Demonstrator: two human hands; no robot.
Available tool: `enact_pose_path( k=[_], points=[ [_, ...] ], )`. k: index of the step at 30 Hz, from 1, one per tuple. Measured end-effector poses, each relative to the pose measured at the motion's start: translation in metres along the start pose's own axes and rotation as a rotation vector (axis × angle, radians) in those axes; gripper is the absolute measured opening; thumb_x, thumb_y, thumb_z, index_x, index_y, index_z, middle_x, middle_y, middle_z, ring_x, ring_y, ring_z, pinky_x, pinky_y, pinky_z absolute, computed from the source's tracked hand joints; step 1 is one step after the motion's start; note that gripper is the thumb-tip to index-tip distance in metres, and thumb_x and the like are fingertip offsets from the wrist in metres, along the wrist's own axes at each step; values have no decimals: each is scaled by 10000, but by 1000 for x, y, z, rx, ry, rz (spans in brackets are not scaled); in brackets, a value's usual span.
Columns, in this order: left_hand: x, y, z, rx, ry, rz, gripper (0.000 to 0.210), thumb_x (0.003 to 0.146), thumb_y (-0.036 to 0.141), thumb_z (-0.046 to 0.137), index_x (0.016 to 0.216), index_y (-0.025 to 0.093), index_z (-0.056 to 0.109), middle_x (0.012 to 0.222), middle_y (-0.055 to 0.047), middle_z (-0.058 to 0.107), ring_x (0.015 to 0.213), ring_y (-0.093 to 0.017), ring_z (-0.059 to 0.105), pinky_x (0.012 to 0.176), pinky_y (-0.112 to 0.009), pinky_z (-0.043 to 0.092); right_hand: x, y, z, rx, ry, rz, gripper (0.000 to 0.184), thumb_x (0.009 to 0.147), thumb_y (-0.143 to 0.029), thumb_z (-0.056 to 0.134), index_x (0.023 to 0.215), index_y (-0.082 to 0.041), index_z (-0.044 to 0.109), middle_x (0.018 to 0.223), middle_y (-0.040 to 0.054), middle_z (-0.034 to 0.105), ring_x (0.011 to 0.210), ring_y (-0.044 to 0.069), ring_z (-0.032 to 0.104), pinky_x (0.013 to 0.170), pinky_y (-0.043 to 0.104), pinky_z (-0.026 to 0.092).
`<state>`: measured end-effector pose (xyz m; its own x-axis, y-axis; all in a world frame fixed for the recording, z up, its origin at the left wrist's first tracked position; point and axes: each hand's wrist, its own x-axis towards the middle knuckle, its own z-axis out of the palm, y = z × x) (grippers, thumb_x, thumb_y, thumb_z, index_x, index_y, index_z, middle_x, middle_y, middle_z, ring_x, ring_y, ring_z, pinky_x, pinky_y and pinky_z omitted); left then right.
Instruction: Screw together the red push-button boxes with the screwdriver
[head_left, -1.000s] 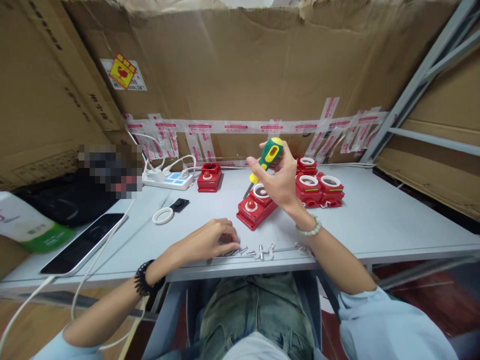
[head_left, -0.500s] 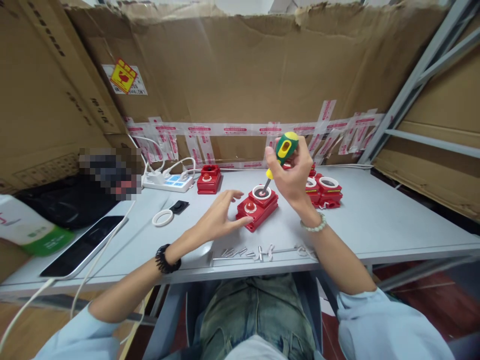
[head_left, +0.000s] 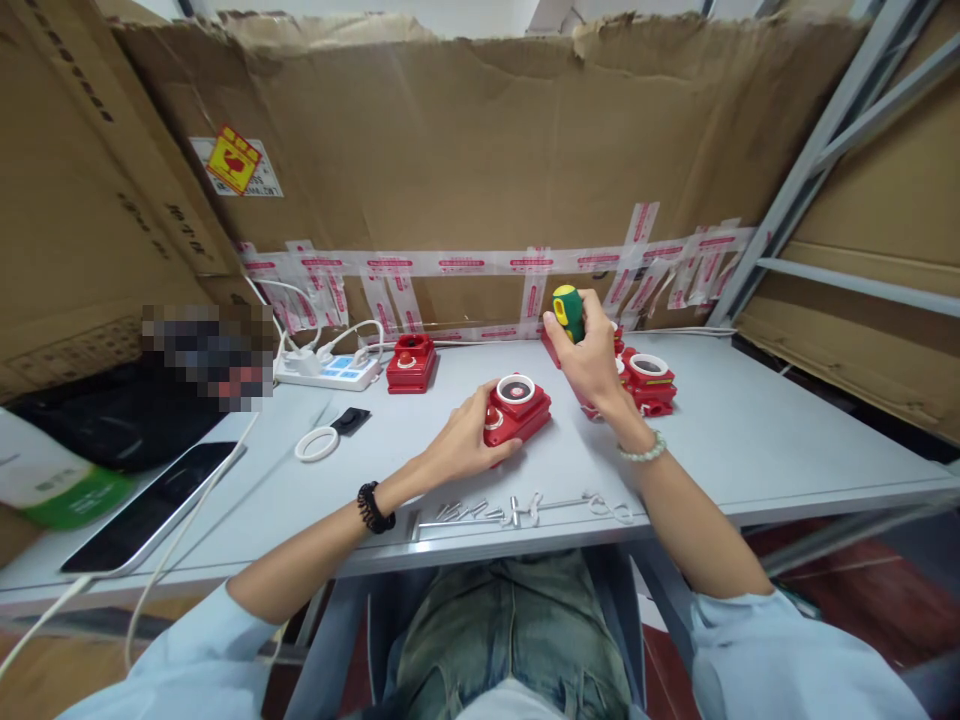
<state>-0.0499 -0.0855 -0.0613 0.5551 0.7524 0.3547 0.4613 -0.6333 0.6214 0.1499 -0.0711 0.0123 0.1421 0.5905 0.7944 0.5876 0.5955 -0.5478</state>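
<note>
My left hand point(head_left: 466, 440) is wrapped around the near left end of a red box-shaped device point(head_left: 534, 422), thumb along its front side. The device lies on the table; a white ring with a dark centre point(head_left: 516, 390) is on its top, and a small red dome is partly hidden by my fingers. In the air to its upper right, my right hand point(head_left: 589, 365) grips a screwdriver point(head_left: 568, 312) by its green and yellow handle. The screwdriver's shaft is hidden. Several loose screws point(head_left: 474, 511) lie along the table's front edge.
Another red device point(head_left: 411, 366) stands at the back left, and more red units point(head_left: 651, 388) sit behind my right hand. A loose white ring point(head_left: 316, 444), a black square piece point(head_left: 352, 421), a power strip point(head_left: 330, 371) and a phone point(head_left: 150, 512) are on the left.
My left hand has closed from open fingers onto the red device. The screwdriver has lifted off the device's ringed centre, and my right hand has moved up and away from it.
</note>
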Motion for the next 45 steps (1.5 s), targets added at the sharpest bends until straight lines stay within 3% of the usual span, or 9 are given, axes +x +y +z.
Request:
enact_pose_path(
  k=[8, 14, 18, 22, 26, 30, 35, 40, 45],
  points=[
    [3, 7, -23, -121, 114, 56, 808, 806, 453, 683, 1444, 185, 265, 1453, -164, 461, 1291, -292, 508, 1059, -403, 428, 2, 8, 4, -30, -28, 109, 225, 831, -427, 592, 822, -220, 507, 675, -18, 535, 613, 150, 492, 617, 299, 422],
    [-1, -17, -57, -7, 195, -108, 862, 776, 520, 694, 1447, 204, 254, 1436, -163, 478, 1260, -300, 530, 1042, -440, 438, -2, 17, 1, -193, -578, 335, 351, 708, -510, 688, 692, -188, 549, 611, -11, 578, 601, 144, 525, 596, 276, 379],
    [-12, -40, -68, 123, 52, -185, 874, 771, 569, 667, 1448, 178, 275, 1397, -208, 507, 1185, -330, 583, 992, -480, 458, -4, 15, 0, -304, -736, 363, 441, 662, -597, 689, 628, -192, 518, 586, -39, 485, 559, 110, 398, 528, 262, 300],
    [-24, -56, -68, 311, -60, -262, 903, 758, 626, 638, 1438, 130, 311, 1237, -229, 609, 1075, -360, 634, 888, -479, 494, -5, 13, 3, -309, -855, 415, 436, 663, -595, 687, 632, -177, 563, 577, -37, 460, 564, 108, 388, 509, 259, 281],
    [-28, -62, -66, 434, -97, -315, 892, 745, 664, 614, 1417, 135, 360, 1173, -224, 649, 1073, -383, 639, 842, -463, 501, -5, 11, 5, -265, -878, 448, 403, 658, -543, 712, 641, -157, 596, 570, -31, 487, 554, 102, 402, 499, 252, 287],
    [-28, -57, -66, 454, -73, -340, 915, 727, 686, 619, 1426, 155, 362, 1346, -238, 555, 1252, -421, 517, 947, -520, 451, -4, 8, 5, -142, -867, 486, 338, 647, -456, 739, 664, -141, 619, 580, -30, 536, 540, 85, 422, 498, 234, 305],
    [-23, -31, -61, 323, 130, -76, 724, 850, 566, 578, 1428, 185, 365, 1448, -192, 461, 1336, -348, 439, 1079, -530, 369, -4, 2, 5, 87, -835, 478, 331, 672, -449, 731, 706, -136, 630, 548, -55, 486, 481, 50, 353, 459, 211, 267],
    [-9, 3, -44, 138, 129, 158, 614, 901, 443, 592, 1429, 224, 367, 1371, -143, 533, 1134, -238, 587, 981, -413, 483, -11, -10, 11, 254, -848, 533, 373, 689, -495, 727, 700, -144, 602, 501, -73, 431, 439, 45, 339, 410, 196, 223],
    [1, 17, -33, 60, 284, 185, 413, 901, 394, 608, 1247, 176, 553, 1098, -93, 687, 835, -170, 632, 723, -296, 535, -20, -14, 21, 427, -789, 592, 347, 704, -467, 731, 728, -147, 597, 464, -80, 431, 413, 42, 352, 383, 178, 239]
  ],
)
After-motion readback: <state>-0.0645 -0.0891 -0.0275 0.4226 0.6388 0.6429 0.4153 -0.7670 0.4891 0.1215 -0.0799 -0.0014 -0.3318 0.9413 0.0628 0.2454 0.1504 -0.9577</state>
